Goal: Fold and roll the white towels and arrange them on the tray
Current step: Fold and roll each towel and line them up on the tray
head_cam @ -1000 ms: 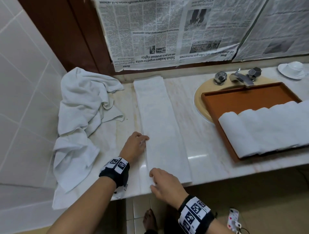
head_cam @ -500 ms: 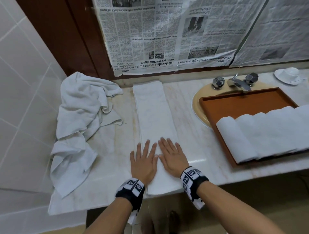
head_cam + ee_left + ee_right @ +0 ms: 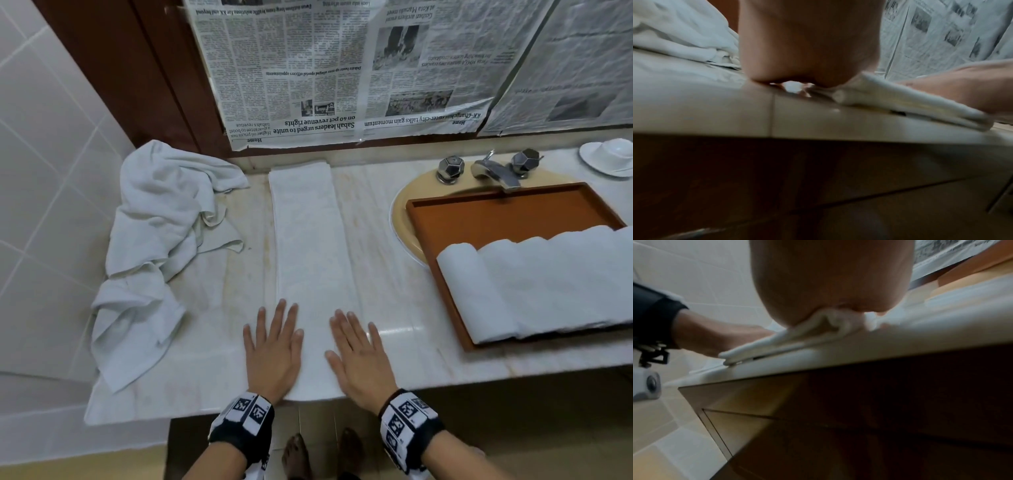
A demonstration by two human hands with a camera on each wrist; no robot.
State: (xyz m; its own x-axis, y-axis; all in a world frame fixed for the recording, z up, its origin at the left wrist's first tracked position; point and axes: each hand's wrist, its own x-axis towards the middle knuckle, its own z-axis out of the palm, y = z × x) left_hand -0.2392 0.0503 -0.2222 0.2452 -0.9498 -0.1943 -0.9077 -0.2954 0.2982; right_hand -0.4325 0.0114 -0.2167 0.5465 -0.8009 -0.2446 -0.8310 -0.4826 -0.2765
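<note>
A white towel folded into a long narrow strip (image 3: 308,246) lies on the marble counter (image 3: 394,274), running from the back wall to the front edge. My left hand (image 3: 274,346) lies flat on the strip's near left side, fingers straight and spread. My right hand (image 3: 359,353) lies flat on its near right side, partly over the counter. Both wrist views show the heel of the palm pressing the towel's near edge (image 3: 900,100) (image 3: 797,337) at the counter's lip. Several rolled white towels (image 3: 534,287) lie side by side in the brown tray (image 3: 496,212).
A crumpled heap of white towels (image 3: 147,246) lies at the counter's left end against the tiled wall. The tray sits over a beige sink (image 3: 404,219) with a chrome tap (image 3: 493,171). A white cup and saucer (image 3: 609,157) stands far right. Newspaper (image 3: 342,68) covers the wall behind.
One second ago my hands gripped the strip's near left edge and corner. They then flattened together on the towel, and now they have slid apart to its left and right sides.
</note>
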